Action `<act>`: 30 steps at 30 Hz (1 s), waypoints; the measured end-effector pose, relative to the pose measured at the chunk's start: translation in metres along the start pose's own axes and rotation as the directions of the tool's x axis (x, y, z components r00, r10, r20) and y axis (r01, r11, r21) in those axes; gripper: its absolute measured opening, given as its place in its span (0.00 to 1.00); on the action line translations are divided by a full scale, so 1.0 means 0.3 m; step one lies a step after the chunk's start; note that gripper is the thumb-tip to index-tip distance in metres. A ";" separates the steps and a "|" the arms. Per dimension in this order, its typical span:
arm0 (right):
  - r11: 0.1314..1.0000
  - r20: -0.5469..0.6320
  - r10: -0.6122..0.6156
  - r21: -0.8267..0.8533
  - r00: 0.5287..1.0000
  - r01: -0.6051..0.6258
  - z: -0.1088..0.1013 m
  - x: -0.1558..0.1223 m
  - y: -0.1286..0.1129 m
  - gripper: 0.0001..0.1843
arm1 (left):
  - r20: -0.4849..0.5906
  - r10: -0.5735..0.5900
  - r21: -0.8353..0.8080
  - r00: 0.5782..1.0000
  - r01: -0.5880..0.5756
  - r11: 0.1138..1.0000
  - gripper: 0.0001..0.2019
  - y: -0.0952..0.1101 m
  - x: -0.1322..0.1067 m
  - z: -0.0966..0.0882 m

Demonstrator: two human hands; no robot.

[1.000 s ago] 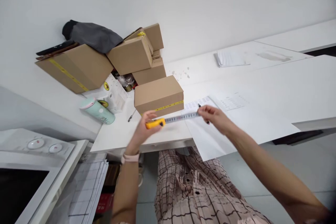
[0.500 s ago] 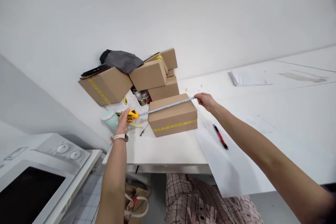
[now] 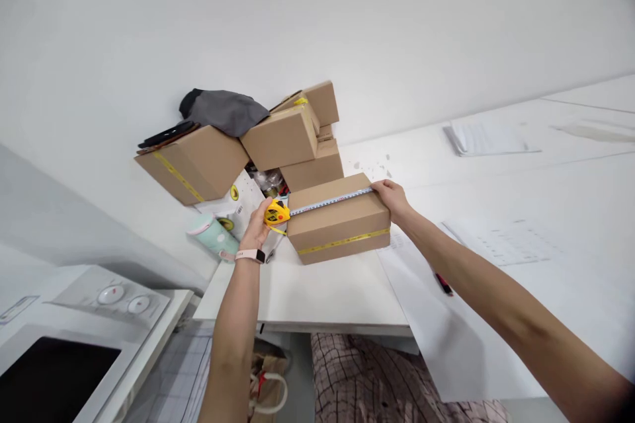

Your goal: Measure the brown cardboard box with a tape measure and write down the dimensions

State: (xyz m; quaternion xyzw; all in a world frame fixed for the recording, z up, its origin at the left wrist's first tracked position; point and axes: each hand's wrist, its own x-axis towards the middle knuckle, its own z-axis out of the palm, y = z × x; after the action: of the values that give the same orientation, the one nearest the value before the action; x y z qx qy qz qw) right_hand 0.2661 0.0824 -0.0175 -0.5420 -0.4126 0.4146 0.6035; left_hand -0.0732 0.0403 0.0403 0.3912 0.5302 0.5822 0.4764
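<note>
My left hand (image 3: 258, 225) is closed round a yellow tape measure (image 3: 276, 212) at the left end of a brown cardboard box (image 3: 338, 225) with a yellow strip. The tape blade (image 3: 330, 201) runs along the box's top edge. My right hand (image 3: 391, 196) pinches the blade's far end at the box's right top corner. The box stands on a white table (image 3: 322, 294).
Several more cardboard boxes (image 3: 282, 139) are stacked behind against the wall, with a grey cloth (image 3: 223, 111) on top. A mint cup (image 3: 213, 236) lies left of my hand. A red pen (image 3: 443, 284) rests on a large white sheet (image 3: 446, 324). A white appliance (image 3: 74, 337) stands at lower left.
The tape measure moved from in front of the box up onto its top edge. My left hand then drew in close to the box's left end, shortening the blade.
</note>
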 end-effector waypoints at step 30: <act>0.988 -0.282 -0.007 0.149 0.960 0.051 -0.207 0.034 0.035 0.07 | 0.015 0.119 -0.029 0.993 -0.119 0.992 0.21 -0.076 0.130 0.342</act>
State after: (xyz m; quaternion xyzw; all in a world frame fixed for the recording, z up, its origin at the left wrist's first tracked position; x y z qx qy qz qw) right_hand 0.3277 0.0733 -0.0321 -0.5405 -0.2976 0.3554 0.7021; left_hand 0.0192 0.1028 0.0293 0.4202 0.4939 0.6137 0.4505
